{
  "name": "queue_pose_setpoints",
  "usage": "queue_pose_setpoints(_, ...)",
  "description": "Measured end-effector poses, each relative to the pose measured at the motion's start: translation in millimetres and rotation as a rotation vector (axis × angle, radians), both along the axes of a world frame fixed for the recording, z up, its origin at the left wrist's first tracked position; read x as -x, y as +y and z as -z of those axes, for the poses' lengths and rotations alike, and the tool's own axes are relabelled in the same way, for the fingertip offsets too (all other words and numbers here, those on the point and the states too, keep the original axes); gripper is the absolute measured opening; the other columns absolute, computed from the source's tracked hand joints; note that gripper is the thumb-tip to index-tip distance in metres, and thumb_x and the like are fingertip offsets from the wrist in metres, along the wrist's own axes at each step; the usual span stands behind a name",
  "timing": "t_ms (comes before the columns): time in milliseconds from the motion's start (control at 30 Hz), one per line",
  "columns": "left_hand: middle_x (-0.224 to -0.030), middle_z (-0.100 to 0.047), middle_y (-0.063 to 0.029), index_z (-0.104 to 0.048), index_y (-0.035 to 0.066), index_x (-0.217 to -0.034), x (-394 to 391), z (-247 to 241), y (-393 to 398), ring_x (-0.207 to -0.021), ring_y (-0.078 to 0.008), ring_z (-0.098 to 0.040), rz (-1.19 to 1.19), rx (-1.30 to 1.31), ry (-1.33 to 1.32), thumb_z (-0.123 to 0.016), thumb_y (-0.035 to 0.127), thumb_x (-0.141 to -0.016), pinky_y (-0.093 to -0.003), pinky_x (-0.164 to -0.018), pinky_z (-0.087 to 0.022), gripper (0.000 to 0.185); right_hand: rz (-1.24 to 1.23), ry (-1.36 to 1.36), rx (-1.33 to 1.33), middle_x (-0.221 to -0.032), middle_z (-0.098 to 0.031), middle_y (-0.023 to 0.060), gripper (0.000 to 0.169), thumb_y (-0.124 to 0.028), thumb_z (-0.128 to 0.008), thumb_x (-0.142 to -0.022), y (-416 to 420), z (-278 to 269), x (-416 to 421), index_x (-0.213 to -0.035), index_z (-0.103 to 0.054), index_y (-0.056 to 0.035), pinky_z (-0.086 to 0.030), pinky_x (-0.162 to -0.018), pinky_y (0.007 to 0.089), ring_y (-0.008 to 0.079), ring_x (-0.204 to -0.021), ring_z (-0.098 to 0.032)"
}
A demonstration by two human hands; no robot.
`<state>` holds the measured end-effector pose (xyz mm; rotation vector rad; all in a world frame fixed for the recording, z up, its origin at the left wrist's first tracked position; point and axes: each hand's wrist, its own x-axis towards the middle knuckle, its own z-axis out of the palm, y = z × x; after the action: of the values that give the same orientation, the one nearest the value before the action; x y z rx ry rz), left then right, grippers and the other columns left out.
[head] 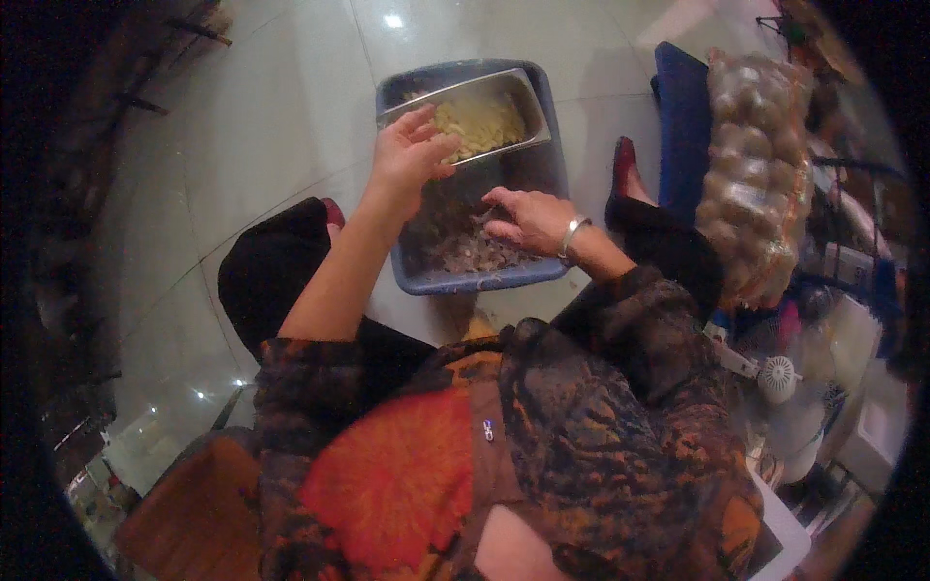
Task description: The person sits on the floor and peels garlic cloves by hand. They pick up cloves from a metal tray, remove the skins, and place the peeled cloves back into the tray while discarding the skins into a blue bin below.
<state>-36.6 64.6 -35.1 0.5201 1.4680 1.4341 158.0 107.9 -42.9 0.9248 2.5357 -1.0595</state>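
My left hand [419, 149] hovers over the left end of a rectangular stainless steel pan [539, 109], its fingers apart. Pale yellow pieces, perhaps peeled garlic cloves [487, 122], lie in the pan. The pan rests, slightly tilted, across the far part of a grey-blue plastic tub [479, 283]. Thin peelings [465, 250] are heaped in the tub's near part. Above them is my right hand [527, 218], thumb and index finger curved around something small and dark that I cannot make out; a silver bracelet is on that wrist.
A mesh sack of round, pale brown produce [748, 174] leans by a blue panel [683, 131] on the right. Behind it are white containers and a small white fan-like part [779, 378]. A brown wooden seat or board [196, 501] stands at lower left. Tiled floor [290, 109] surrounds the tub.
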Motion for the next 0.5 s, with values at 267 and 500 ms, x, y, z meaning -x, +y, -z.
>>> queue_pose_setpoints(267, -0.081, -0.066, -0.0048, -0.068, -0.002, -0.096, -21.9, 0.0, -41.3, -0.074, -0.0088, -0.059, 0.454, 0.020, 0.211, -0.069, 0.005, -0.074, -0.0242, -0.067, -0.048, 0.023, 0.538, 0.296, 0.850, -0.057, -0.053, 0.0046, 0.059, -0.055, -0.033, -0.094, 3.4, -14.5, 4.0, -0.108, -0.054, -0.0015, -0.030, -0.032, 0.0216, 0.0104, -0.037, -0.045)
queue_pose_setpoints(500, -0.082, -0.066, -0.0038, -0.067, -0.006, -0.091, -47.8, -19.1, -53.6, -0.072, -0.0105, -0.061, 0.511, -0.038, 0.401, -0.072, 0.008, -0.072, -0.0240, -0.067, -0.050, 0.024, 0.666, 0.370, 0.977, -0.064, -0.057, 0.0036, 0.064, -0.059, -0.031, -0.094, -5.1, -19.1, 11.0, -0.107, -0.057, -0.0013, -0.028, -0.030, 0.0204, 0.0092, -0.035, -0.043)
